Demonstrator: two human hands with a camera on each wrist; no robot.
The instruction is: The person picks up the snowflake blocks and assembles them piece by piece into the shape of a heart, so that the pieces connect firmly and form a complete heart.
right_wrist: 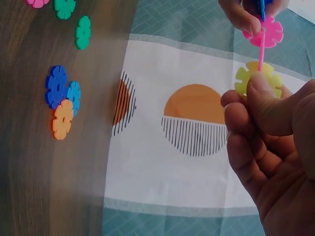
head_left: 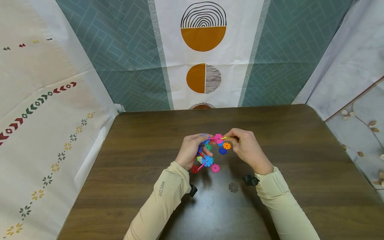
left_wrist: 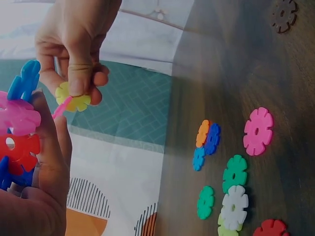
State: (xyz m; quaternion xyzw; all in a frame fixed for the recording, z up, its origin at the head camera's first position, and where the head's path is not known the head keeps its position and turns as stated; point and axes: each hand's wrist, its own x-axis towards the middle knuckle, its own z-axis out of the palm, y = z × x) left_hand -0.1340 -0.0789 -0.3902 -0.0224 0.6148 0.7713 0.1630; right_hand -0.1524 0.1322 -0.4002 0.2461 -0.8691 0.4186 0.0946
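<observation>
Over the middle of the table, between its left and right edges, the left hand grips a string of joined plastic flowers, and the right hand pinches a yellow flower (thumb flat on it) against a pink flower turned edge-on; below, a grey flower lies farthest from the table's far edge
</observation>
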